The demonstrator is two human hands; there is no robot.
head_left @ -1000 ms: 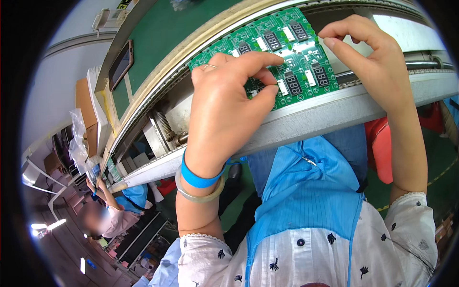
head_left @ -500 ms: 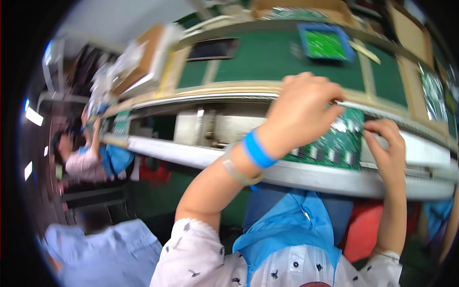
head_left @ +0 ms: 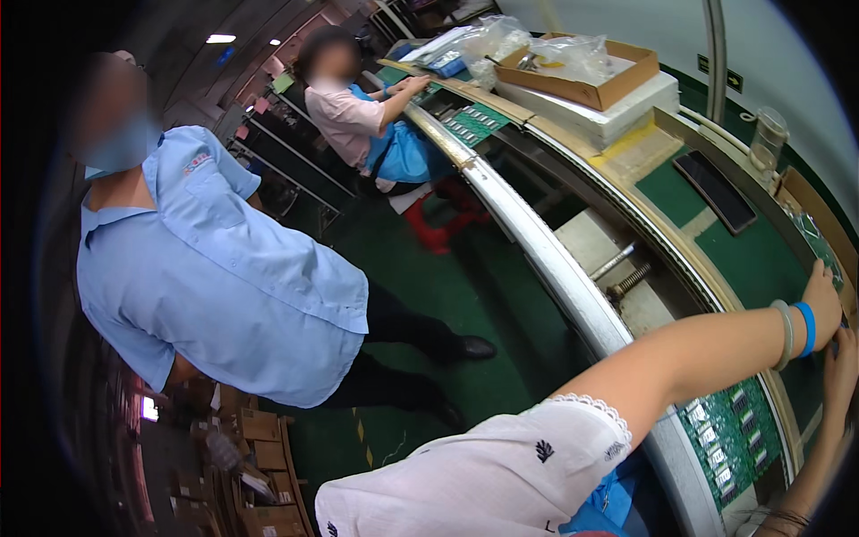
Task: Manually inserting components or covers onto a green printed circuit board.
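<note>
My left hand [head_left: 821, 300], with a blue band and a pale band round its wrist, reaches out to the far right rim of the view. One finger points up beside a cardboard box [head_left: 792, 192] with shiny clear wrapping [head_left: 814, 242] in it. Just below it is my right hand [head_left: 841, 362], cut by the picture's edge. The fingers of both hands are mostly hidden, so I cannot tell what they hold. Under my left forearm a green circuit board [head_left: 729, 438] with rows of white and black parts lies across the conveyor rails.
A dark phone [head_left: 716, 190] lies on the green bench top. Beyond it an open carton [head_left: 582, 72] rests on a white foam block [head_left: 599, 112]. Further down the line is another circuit board [head_left: 474, 123], near a seated co-worker [head_left: 344, 121]. Another person in a blue shirt [head_left: 224, 268] stands at left.
My view has swung left, bringing the person in blue into sight. Both hands have left the circuit board on the rails and moved toward the back of the bench.
</note>
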